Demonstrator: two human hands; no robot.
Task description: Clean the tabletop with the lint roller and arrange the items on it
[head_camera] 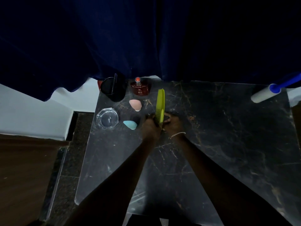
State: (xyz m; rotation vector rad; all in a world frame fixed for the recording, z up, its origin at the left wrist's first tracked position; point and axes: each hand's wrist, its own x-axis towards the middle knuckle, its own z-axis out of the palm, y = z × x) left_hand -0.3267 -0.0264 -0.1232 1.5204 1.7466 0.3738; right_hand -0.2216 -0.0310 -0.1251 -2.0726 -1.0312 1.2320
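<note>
Presently the green comb (160,103) is pinched at its near end by both the left hand (152,124) and the right hand (170,123). It is best laid flat beside the pink sponge (135,104), in line.

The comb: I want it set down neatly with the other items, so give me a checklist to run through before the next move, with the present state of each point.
1. Hold on the green comb: ok. The left hand and right hand both close on its near end.
2. Free tabletop to the comb's right: ok, bare marble.
3. Pink sponge and blue sponge out of the way: ok, both lie to the left, apart from the comb.
4. Perfume bottle safe from the comb's far tip: cannot tell, they look close.
5. Lint roller parked: ok, at the far right corner.
</note>
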